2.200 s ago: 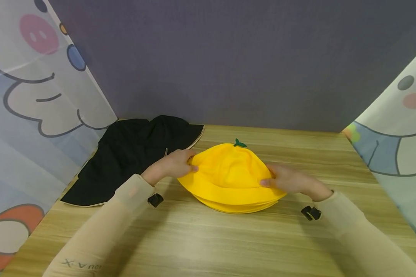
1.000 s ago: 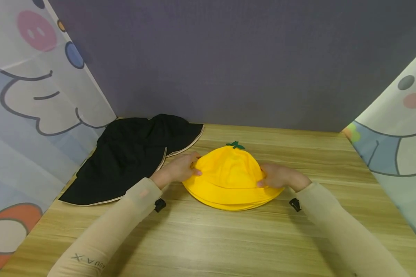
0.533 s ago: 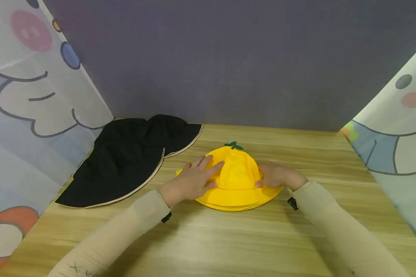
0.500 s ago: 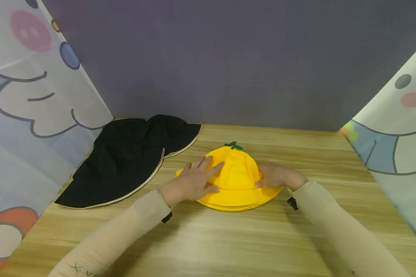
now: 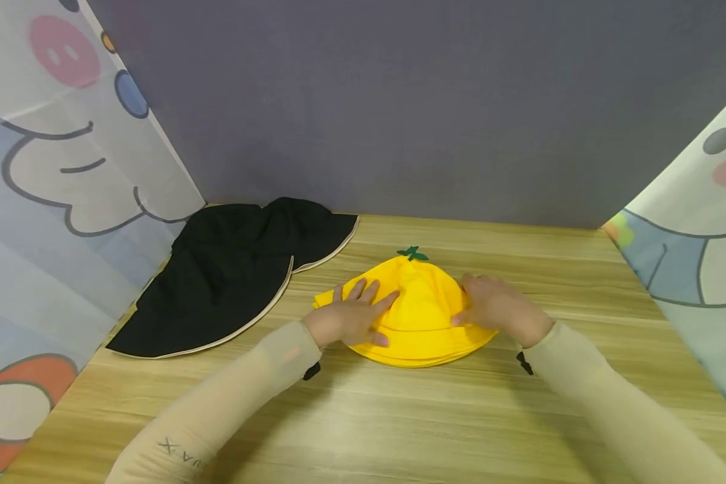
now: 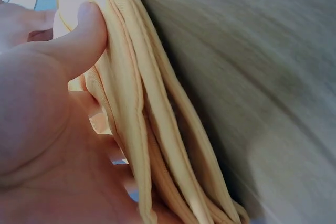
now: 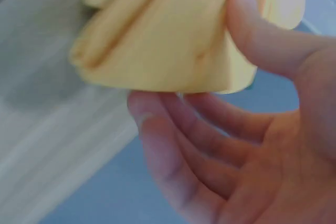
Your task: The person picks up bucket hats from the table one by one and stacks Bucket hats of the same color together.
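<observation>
A yellow bucket hat (image 5: 422,296) with green leaves (image 5: 413,253) on its crown lies flattened mid-table. Several yellow brim edges (image 6: 152,93) show layered one over another in the left wrist view. My left hand (image 5: 353,319) lies over the hat's left side, fingers spread and straight, thumb on the brim. At the hat's right side, my right hand (image 5: 499,308) holds the cloth, its thumb on the front. In the right wrist view its curled fingers (image 7: 163,145) meet the far edge of the yellow cloth (image 7: 157,45).
Black hats (image 5: 218,289) with pale trim lie overlapped at the table's back left. A dark grey panel (image 5: 387,114) stands behind the wooden table (image 5: 399,423). Printed cartoon sheets (image 5: 42,168) flank both sides.
My left hand has let go of the hat's left edge and spread over its front. The right hand has shifted a little up on the right side. The hat has flattened onto the table.
</observation>
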{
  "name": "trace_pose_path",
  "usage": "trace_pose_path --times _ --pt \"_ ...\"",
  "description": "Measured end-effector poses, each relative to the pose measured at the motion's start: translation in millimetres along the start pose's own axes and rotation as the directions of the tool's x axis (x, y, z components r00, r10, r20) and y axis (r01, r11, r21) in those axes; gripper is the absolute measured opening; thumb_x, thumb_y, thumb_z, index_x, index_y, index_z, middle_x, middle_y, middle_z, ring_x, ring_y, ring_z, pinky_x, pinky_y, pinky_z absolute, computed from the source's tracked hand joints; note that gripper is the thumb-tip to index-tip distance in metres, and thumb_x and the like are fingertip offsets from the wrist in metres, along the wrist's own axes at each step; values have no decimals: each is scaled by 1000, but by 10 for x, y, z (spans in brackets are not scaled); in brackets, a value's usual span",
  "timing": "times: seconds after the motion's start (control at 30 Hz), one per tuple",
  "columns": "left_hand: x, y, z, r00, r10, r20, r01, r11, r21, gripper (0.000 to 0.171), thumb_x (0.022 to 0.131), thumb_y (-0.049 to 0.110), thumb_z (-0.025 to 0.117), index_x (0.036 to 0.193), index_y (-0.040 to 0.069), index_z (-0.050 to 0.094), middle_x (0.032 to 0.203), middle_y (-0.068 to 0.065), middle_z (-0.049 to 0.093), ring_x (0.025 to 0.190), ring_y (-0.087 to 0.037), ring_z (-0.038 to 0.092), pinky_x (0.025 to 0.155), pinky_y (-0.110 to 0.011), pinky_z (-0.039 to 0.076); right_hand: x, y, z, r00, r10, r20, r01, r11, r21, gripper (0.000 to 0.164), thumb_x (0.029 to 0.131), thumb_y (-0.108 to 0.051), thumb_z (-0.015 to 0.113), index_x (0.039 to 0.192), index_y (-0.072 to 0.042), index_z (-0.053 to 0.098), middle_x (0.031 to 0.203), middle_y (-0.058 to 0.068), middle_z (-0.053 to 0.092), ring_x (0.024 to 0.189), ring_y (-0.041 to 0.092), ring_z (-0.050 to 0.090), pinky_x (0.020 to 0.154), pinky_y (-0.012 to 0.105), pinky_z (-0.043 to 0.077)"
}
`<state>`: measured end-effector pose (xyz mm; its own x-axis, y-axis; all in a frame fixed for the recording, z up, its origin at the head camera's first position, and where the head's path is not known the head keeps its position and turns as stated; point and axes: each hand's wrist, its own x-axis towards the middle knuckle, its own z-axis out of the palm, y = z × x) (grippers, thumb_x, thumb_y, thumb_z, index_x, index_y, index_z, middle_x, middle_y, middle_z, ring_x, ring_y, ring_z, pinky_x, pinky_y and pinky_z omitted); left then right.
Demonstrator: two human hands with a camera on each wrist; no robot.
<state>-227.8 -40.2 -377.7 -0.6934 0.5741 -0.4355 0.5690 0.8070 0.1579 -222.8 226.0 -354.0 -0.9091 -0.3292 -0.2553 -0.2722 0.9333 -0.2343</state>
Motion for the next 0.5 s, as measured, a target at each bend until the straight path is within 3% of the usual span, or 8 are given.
trace_pose_path --times 0.1,0.2,0.33,0.4,0.5 --pt "11 20 -16 1000 -11 20 11 1000 13 87 82 64 43 145 33 -8 150 -11 -7 132 -33 -9 99 -65 5 -49 -156 -27 991 -28 -129 24 999 -29 50 78 -37 70 109 -2 53 100 10 58 82 24 53 67 40 46" --pt "23 45 -57 999 -19 45 18 999 27 87 82 64 43 145 32 -8 151 -11 -7 133 -34 -8 99 -65 6 -92 -351 -60 982 -48 -185 43 999 -28 50 80 -40 68 112 -4 54 105 10 57 85 24 54 69 41 48" --pt "43 49 -98 997 -27 73 24 999 31 88 82 64 44 145 32 -8 151 -11 -7 133 -34 -8 99 -65 6 -97 -490 3 996 -37 -84 35 999 -34 82 75 -61 63 132 -5 43 128 17 45 113 36 42 87 55 39" --pt "43 43 -99 997 -30 76 28 999 28 87 82 63 44 145 32 -8 151 -11 -7 133 -33 -8 99 -65 6 -70 -489 103 999 -37 -20 36 998 -55 97 71 -69 60 138 -5 34 134 20 38 118 40 36 90 58 35" --pt "34 42 -86 996 -33 81 31 999 26 87 83 63 45 145 32 -7 151 -10 -7 133 -33 -8 99 -65 6 -21 -458 252 998 -61 29 63 996 -67 105 69 -72 58 141 -3 26 135 24 35 119 43 34 92 59 33"
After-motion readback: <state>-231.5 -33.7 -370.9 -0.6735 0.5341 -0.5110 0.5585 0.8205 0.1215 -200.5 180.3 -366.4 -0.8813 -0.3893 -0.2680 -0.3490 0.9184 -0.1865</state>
